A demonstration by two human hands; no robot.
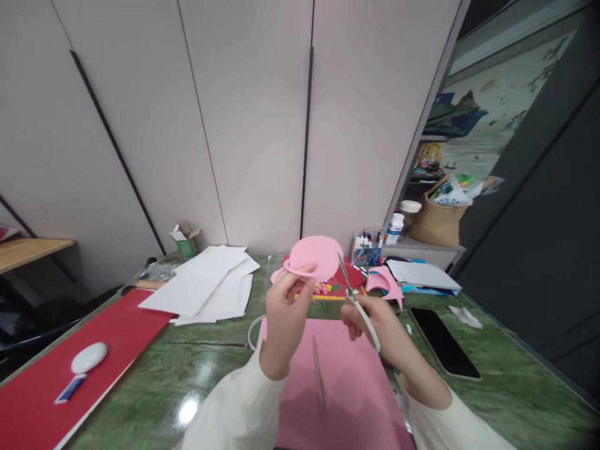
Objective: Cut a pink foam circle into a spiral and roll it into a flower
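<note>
My left hand (291,306) pinches a rounded pink paper cutout (315,251) and holds it up above the table. A narrow pink strip curls along the cutout's lower left edge, over my fingers. In my right hand (368,319) is a pair of white-handled scissors (347,278), its blades pointing up at the cutout's right edge. Whether the blades touch the paper I cannot tell. Below both hands lies a large pink sheet (347,381) with a thin pencil-like stick (319,375) on it.
White paper sheets (206,281) and a red sheet (107,337) with a white oval object (89,358) lie left. Right are a black phone (444,342) and pink offcut (384,284). Behind stand a marker box (367,253) and a green carton (186,244).
</note>
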